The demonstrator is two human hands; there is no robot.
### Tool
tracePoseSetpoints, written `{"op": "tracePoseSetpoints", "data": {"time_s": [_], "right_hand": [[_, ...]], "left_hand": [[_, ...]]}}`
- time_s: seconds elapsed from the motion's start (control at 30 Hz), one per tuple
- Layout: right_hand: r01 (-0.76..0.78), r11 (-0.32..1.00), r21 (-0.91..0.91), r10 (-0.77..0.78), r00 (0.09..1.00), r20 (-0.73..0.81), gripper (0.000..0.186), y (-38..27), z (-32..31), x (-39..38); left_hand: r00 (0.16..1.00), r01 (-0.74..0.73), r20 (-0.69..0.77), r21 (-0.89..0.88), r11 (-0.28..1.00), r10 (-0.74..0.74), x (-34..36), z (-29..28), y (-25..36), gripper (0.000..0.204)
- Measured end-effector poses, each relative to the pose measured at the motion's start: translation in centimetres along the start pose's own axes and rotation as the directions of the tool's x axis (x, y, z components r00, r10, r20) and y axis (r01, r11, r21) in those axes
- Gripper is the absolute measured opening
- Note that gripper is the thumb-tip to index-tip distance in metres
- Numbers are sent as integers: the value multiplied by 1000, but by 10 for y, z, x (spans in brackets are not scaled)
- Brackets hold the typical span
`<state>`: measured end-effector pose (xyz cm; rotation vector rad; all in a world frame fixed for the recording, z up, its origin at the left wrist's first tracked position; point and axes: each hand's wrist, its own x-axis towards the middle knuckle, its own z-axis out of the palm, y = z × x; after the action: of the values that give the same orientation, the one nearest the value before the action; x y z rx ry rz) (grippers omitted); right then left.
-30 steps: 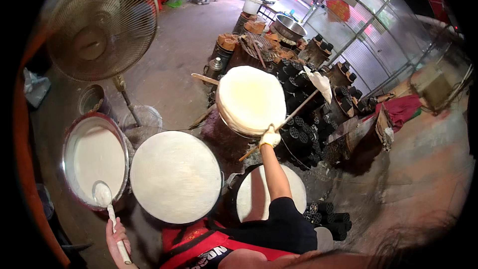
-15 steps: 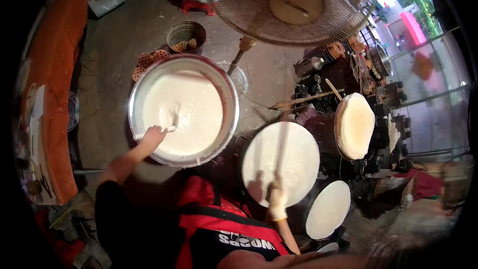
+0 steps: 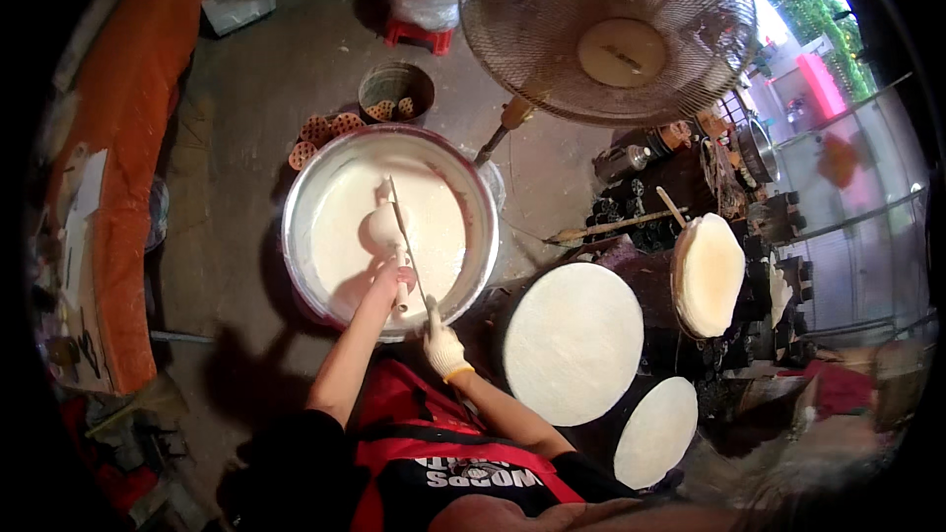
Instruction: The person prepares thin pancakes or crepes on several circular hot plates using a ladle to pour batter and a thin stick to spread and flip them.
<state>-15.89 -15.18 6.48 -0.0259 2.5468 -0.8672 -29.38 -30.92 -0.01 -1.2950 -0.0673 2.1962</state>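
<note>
A wide metal basin [image 3: 293,199] of pale, creamy batter [image 3: 340,207] stands in front of me. My bare left hand [image 3: 396,279] is wrapped round the handle of a ladle [image 3: 384,227], whose whitish round bowl is over the batter. My right hand [image 3: 444,349], in a white knitted glove, grips a long thin spatula [image 3: 406,236] by the basin's near right rim. The blade crosses the basin close along the ladle; I cannot tell whether they touch. To the right lies a round, white, batter-covered surface [image 3: 574,345], with a smaller white round [image 3: 655,432] nearer me.
A large caged fan [image 3: 609,39] stands beyond the basin. At right are a stack of pale flat rounds [image 3: 709,276] and a brush [image 3: 606,225]. Past the basin sit a bucket [image 3: 396,89], perforated clay-coloured cylinders [image 3: 315,130] and a red stool [image 3: 418,36]. An orange cover [image 3: 123,187] hangs at left.
My right hand has swung left from over the large white round to the basin, bringing the spatula. My left hand has moved right, and the ladle is up out of the batter. The view has shifted.
</note>
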Motion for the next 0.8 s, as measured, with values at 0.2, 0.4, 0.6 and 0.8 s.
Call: {"op": "tracePoseSetpoints", "data": {"time_s": [0.2,0.4,0.6,0.8], "right_hand": [[131,991,-2,-131,991,-3,68,23,-62,-110],[406,914,23,-399,906,-140,72,31,-98,-160],[620,785,-7,-567,714,-411,78,-4,-148,-179],[579,815,-24,-476,646,-597,76,-40,-132,-179]], "left_hand": [[906,-390,229,133,911,355,-132,61,-97,23],[715,-692,424,316,649,555,-263,97,-158,22],[411,-860,663,510,25,625,-394,147,-196,19],[499,-633,630,734,-247,595,-399,131,-111,27]]}}
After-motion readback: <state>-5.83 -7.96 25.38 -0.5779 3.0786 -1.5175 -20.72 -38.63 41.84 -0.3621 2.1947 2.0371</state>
